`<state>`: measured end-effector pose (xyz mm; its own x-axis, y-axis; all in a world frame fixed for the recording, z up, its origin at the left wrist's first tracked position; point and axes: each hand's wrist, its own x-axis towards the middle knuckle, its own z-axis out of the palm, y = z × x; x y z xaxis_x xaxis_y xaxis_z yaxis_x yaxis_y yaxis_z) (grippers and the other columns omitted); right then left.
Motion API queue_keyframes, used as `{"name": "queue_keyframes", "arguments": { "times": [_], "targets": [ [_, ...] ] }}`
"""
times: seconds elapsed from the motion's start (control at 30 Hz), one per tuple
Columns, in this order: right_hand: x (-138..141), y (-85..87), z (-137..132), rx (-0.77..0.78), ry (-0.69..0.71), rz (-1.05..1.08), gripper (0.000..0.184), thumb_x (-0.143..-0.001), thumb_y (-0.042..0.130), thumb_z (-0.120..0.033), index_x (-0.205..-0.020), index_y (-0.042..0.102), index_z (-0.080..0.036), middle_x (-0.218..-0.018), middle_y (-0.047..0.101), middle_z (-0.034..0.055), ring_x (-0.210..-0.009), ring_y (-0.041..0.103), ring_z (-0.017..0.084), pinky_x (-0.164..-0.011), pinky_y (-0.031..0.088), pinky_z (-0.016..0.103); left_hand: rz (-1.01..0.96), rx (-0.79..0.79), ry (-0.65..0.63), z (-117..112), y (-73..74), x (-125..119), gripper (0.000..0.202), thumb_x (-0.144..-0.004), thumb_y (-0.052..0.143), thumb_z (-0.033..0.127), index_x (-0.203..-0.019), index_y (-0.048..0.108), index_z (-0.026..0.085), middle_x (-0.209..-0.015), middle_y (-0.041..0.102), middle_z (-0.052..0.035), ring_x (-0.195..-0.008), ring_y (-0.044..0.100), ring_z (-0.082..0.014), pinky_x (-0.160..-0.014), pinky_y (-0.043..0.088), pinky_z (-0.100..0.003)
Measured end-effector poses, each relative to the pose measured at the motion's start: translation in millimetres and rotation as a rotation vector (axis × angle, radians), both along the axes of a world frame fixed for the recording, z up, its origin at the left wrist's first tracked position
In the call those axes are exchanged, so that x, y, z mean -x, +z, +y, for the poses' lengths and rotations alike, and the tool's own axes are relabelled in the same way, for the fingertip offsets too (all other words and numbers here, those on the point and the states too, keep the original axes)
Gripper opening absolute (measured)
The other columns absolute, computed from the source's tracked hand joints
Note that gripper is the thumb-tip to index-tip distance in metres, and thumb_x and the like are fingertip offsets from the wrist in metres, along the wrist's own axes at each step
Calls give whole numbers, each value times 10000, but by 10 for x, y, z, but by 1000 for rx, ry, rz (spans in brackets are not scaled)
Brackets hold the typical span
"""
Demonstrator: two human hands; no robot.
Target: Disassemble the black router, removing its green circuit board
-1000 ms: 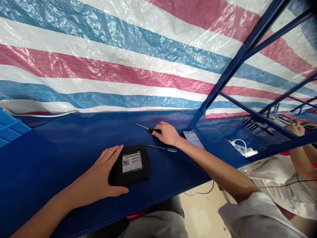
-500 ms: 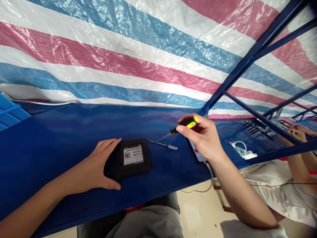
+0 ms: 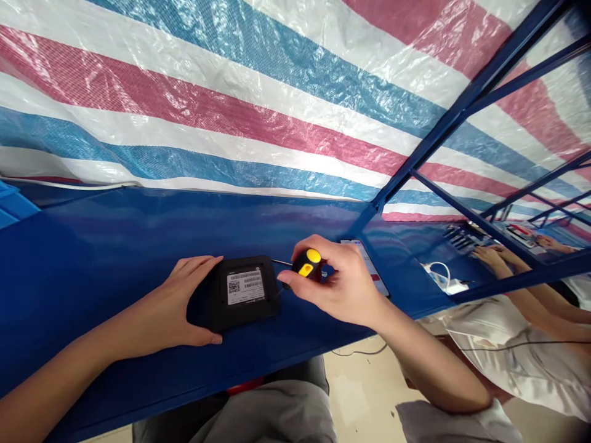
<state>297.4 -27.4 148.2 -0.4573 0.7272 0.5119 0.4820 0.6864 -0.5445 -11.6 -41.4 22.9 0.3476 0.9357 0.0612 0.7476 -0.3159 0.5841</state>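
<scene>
A flat black device (image 3: 242, 312) with a white label (image 3: 245, 287) and QR code lies on the blue table. My left hand (image 3: 161, 314) grips its left side, fingers at the far corner and thumb at the near one. A black-and-yellow screwdriver (image 3: 305, 269) is held in my right hand (image 3: 344, 283), its shaft slanting down to the device's right edge. Whether the tip touches a screw cannot be made out. Behind my right hand lies a second, thin screwdriver (image 3: 281, 263), mostly hidden.
A phone (image 3: 373, 267) lies right of my right hand, with a cable hanging below the table edge. Farther right are a white power strip (image 3: 446, 283), a blue metal frame (image 3: 422, 147) and another person's hands (image 3: 496, 255). A blue crate (image 3: 16, 206) stands at the far left.
My right hand has moved left and down with the screwdriver, from above the thin screwdriver to the device's right edge. My left hand keeps its grip on the device.
</scene>
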Motion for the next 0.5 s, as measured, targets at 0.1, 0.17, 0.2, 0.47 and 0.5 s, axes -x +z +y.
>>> {"name": "queue_keyframes", "arguments": {
  "times": [0.1,0.17,0.2,0.47,0.5],
  "targets": [
    [22,17,-10,-66,2,-25,215,-948,768,-364,-854,643,-217,-679,601,-56,-530,453,75,-530,401,205,-2,-19,12,-9,-20,-9,1049,-782,805,636,-1676,312,395,-1652,410,-51,-1526,448,-486,-1135,565,-599],
    [37,28,-17,-72,-18,-56,213,-958,750,-381,-859,640,-228,-693,616,-53,-534,452,80,-541,410,212,0,-29,5,-1,-29,-1,1061,-767,821,622,-1673,315,398,-1650,418,-51,-1529,443,-489,-1141,564,-600],
    [44,31,-19,-54,-31,-70,213,-968,739,-389,-865,639,-233,-704,624,-50,-540,456,83,-550,416,214,1,-27,-2,4,-32,3,1067,-767,826,617,-1674,307,401,-1650,416,-55,-1533,437,-490,-1144,561,-609],
    [90,-71,38,-31,110,-29,191,-972,768,-353,-1013,674,-191,-772,669,-41,-537,480,64,-519,406,191,-15,10,-13,1,-39,9,1092,-777,826,628,-1680,258,397,-1655,393,-63,-1535,415,-498,-1136,555,-613],
    [91,-89,41,-64,128,-23,228,-983,771,-359,-1112,689,-189,-831,720,-24,-553,520,69,-534,430,192,-16,14,-13,-2,-36,7,1107,-766,836,629,-1679,253,404,-1654,389,-68,-1530,417,-503,-1127,559,-619]
  ]
}}
